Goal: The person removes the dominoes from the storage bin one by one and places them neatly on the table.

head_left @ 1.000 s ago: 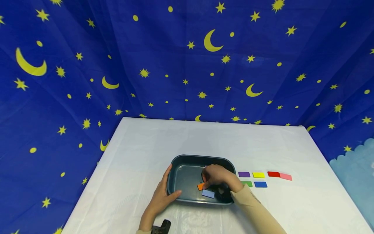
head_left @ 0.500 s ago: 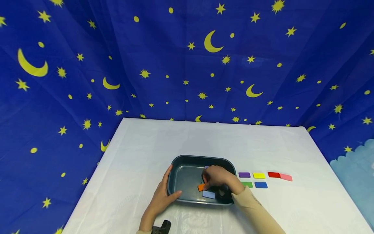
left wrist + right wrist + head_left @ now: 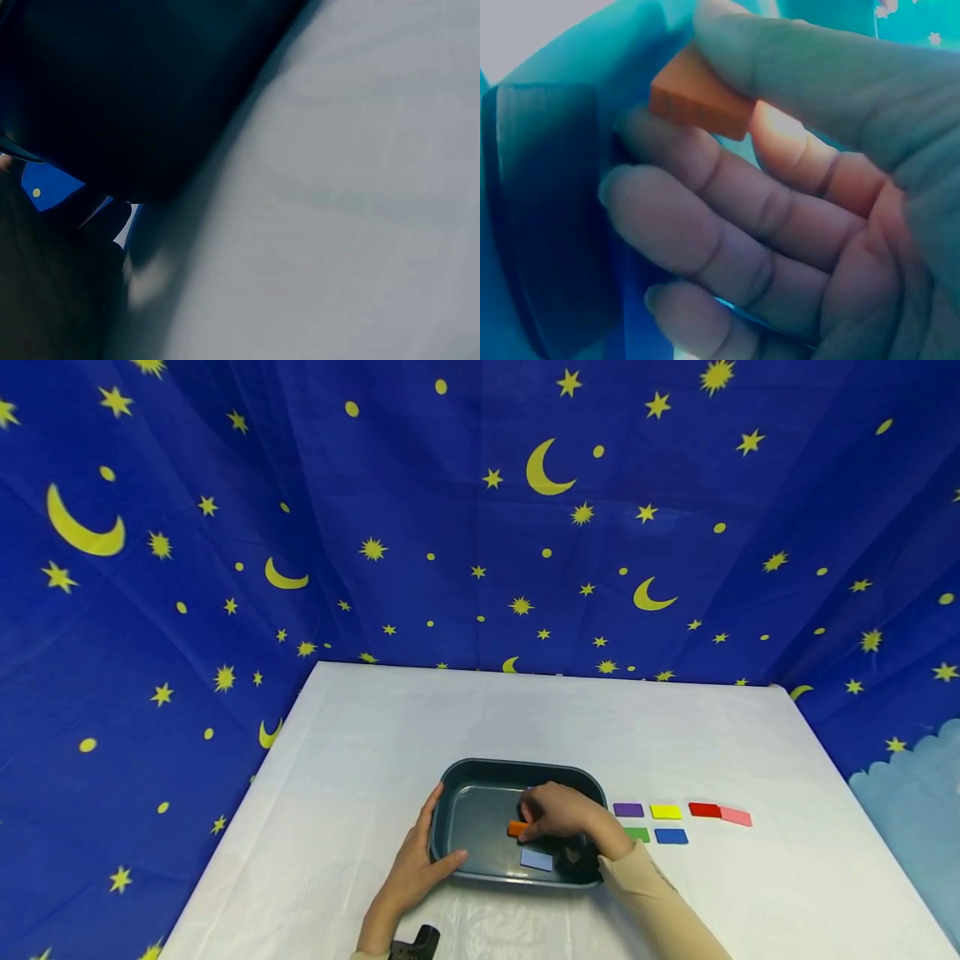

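A dark grey-blue rectangular tub (image 3: 480,766) stands on the white-covered table. My left hand (image 3: 415,862) holds its near left corner, thumb over the front rim and fingers along the outer left side. Inside the tub, my right hand (image 3: 562,810) pinches a small orange domino-like block (image 3: 517,829) between thumb and fingers. The right wrist view shows the orange block (image 3: 697,97) tilted under the thumb, with the other fingers curled below. A light blue block (image 3: 536,859) lies flat on the tub floor near the front wall. Another bluish block is mostly hidden behind the right hand.
Right of the tub lie purple (image 3: 628,810), yellow (image 3: 666,812), red (image 3: 704,810), pink (image 3: 736,817), green (image 3: 638,834) and blue (image 3: 671,836) blocks. Red and pink lie end to end. A blue star-patterned cloth (image 3: 450,510) hangs behind the white tabletop (image 3: 375,727).
The orange block has tipped up from lying flat and shifted slightly away from the light blue block, in the right hand's pinch. The left hand keeps its place on the tub.
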`<state>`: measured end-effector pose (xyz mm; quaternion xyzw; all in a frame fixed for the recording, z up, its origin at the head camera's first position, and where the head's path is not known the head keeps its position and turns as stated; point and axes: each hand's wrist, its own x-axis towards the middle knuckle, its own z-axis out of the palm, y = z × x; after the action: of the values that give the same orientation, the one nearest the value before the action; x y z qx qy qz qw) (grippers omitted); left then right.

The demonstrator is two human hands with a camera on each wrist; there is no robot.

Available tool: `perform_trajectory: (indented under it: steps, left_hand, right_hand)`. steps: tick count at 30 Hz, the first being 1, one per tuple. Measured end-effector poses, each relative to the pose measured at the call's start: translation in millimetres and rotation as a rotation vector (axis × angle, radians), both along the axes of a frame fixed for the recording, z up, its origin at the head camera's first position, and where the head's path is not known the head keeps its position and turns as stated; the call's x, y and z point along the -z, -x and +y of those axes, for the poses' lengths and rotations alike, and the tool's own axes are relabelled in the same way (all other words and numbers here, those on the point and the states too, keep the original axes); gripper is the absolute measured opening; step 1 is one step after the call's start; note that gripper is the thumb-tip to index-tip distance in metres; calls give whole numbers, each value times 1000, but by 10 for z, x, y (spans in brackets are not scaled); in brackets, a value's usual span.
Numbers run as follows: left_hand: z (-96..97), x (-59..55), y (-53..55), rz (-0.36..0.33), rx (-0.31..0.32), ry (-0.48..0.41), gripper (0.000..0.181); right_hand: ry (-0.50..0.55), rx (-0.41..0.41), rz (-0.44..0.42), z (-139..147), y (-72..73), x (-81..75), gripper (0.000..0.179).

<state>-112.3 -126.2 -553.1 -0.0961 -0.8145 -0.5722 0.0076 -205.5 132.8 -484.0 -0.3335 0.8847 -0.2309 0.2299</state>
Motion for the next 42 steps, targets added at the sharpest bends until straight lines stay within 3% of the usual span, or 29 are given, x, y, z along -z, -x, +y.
perform_trajectory:
  steps: [9,15,17,23,26,42]
  left_hand:
    - [7,-38,-20,-16,-9,-10,95]
    - [50,-298,-84,-29,-7,-9,91]
    - [57,-336,-92,-19,-4,-17,91]
    - [23,-63,-18,-10,-14,29,94]
    - [8,3,-3,-11,-11,26,95]
    - [14,-21,-4,-17,-15,22,91]
  right_hand:
    - [56,38,1,55,5,-53,22]
    - [112,31,92,120,-14,-87,16]
    - [126,35,125,145,-22,-109,15]
    - [208,65,177,241,-59,-180,13]
    - [241,96,182,297,-73,-200,11]
    - [420,347,286,663,-101,-289,10]
